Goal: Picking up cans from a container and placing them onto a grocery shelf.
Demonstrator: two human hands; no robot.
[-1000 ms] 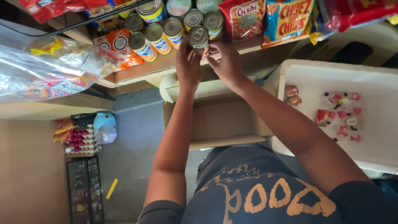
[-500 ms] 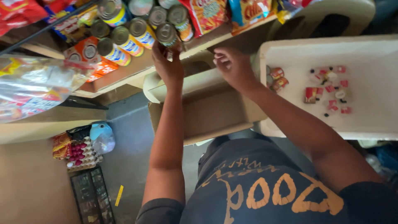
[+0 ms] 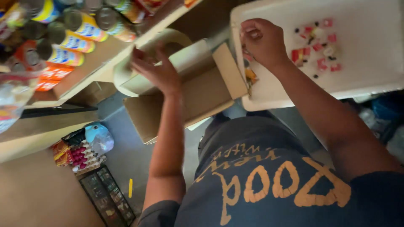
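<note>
Cardboard, light and stiff-looking, forms the open box (image 3: 185,90) below the can shelf (image 3: 101,54), best gripped by its flap edges; the left hand (image 3: 158,71) hovers spread above it, while the right hand (image 3: 263,40), well apart, closes on something unclear at the white tray (image 3: 370,50).

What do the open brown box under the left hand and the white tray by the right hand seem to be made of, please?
The open brown box looks like matt cardboard: flat tan panels and a folded flap. The white tray looks like smooth moulded plastic or foam, with rounded corners and a raised rim; which one is hard to tell. The left hand hovers over the box; the right hand rests at the tray's edge.
</note>
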